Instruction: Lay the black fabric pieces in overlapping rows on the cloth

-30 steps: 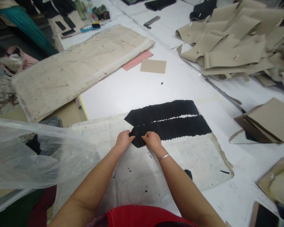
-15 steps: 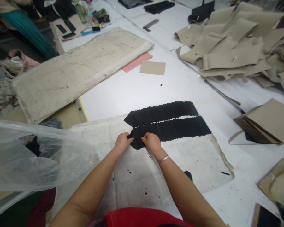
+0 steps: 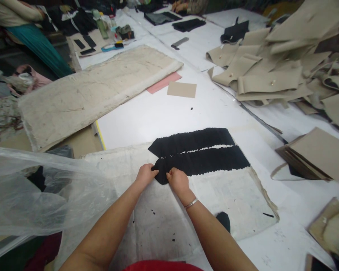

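Two long black strips with scalloped edges lie side by side on a pale worn board (image 3: pixel 223 203). The far row (image 3: pixel 192 141) ends in a point at its left. My left hand (image 3: pixel 147 175) pinches the left tip of the near black strip (image 3: pixel 209 160). My right hand (image 3: pixel 178 181), with a bracelet at the wrist, has its fingers pinched on the same strip a little further right. Between the hands the strip's rounded end lies on the board.
Beige pieces (image 3: pixel 268 75) are heaped at the right, above a stack of beige sheets (image 3: pixel 316 150). Clear plastic sheeting (image 3: pixel 39 192) hangs at the left. A long beige board (image 3: pixel 101 94) lies beyond. A person in teal (image 3: pixel 39 49) stands at the far left.
The view has shifted, so the table sits lower in the picture. My right hand has moved slightly left, nearer my left hand. At the right, a beige piece is raised above the heap.
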`<action>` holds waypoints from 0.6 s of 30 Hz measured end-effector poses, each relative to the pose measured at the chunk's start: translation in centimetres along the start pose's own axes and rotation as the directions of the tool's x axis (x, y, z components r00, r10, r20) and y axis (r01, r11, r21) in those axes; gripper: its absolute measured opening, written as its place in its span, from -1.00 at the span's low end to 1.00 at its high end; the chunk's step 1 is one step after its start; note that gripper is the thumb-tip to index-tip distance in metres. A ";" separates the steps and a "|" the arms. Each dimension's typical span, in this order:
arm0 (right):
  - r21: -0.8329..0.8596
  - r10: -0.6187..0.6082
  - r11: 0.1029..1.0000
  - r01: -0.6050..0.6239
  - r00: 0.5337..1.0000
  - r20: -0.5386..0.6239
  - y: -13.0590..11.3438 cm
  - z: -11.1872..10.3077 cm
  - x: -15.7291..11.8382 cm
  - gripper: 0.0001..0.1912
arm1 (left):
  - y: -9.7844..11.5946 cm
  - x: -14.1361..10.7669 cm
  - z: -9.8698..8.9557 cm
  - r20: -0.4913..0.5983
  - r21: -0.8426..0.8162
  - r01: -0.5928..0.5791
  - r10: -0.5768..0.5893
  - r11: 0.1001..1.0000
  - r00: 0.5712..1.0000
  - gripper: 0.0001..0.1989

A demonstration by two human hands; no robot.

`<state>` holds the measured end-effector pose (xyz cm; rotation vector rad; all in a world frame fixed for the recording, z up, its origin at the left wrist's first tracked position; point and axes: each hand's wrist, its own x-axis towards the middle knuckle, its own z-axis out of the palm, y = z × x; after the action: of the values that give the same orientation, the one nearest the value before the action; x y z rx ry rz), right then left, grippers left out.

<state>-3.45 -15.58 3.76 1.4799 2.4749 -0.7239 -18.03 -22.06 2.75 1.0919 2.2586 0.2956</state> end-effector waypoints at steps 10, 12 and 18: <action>0.023 0.025 0.999 -0.026 0.999 0.025 -0.2 0.2 0.1 -0.81 | 0.1 -0.1 0.0 -0.005 0.032 -0.015 0.015 0.999 1.000 -0.79; 0.028 0.017 0.999 -0.018 1.000 0.024 -0.2 0.3 0.3 -0.81 | 0.2 -0.1 -0.1 -0.007 0.035 -0.007 0.008 0.999 1.000 -0.78; 0.036 0.042 0.998 -0.043 0.999 0.028 -0.2 -0.3 -0.1 -0.79 | 0.9 -0.7 -0.6 0.027 0.086 -0.021 0.018 0.996 0.999 -0.80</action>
<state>-3.50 -15.64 4.10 1.5198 2.4155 -0.7802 -17.48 -21.99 3.92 1.1559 2.2566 0.1914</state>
